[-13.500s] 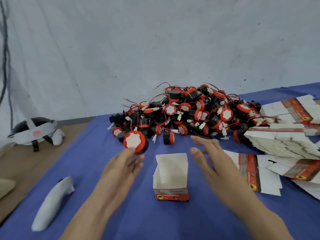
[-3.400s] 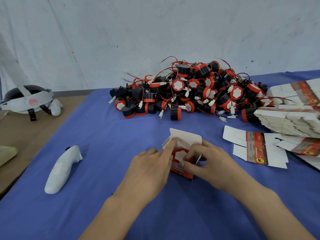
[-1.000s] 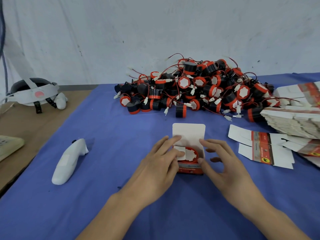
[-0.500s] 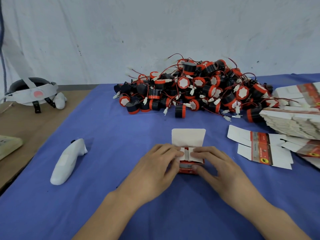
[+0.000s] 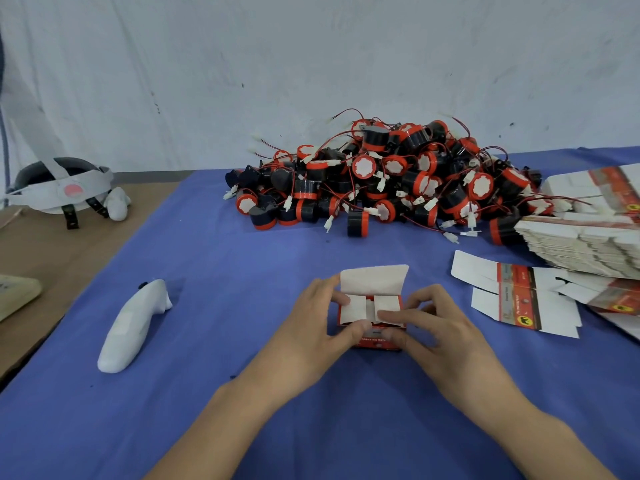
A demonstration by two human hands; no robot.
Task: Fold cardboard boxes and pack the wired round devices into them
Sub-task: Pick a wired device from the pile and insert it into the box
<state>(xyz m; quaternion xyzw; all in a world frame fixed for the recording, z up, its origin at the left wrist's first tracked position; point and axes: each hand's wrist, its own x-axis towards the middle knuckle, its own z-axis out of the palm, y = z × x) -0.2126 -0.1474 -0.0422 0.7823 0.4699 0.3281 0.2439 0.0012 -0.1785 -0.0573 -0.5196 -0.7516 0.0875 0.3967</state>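
Cardboard box (image 5: 369,308): stands on the blue cloth (image 5: 242,271) at front centre, between the two hands. Both white side flaps are folded inward over the opening, and the large lid flap stands upright at the far edge.
Box contents: hidden beneath the side flaps; cannot be told.
Left hand (image 5: 311,330): grasps the left side of the box, with the thumb against the red front panel and the forefinger on the left side flap.
Right hand (image 5: 443,327): grasps the right side of the box, with the forefinger laid across the right side flap and the thumb on the front panel.
Wired round devices (image 5: 398,174): a heap of black-and-red units with white faces, red wires and white plugs, at the far side of the cloth, well apart from the box.
Flat box blank (image 5: 516,299): lies unfolded just right of the right hand.
Stack of flat boxes (image 5: 581,247): at the right edge, beside the heap.
White controller (image 5: 133,323): lies on the cloth, left of the left hand.
Headset (image 5: 59,188): rests on the brown surface at far left.
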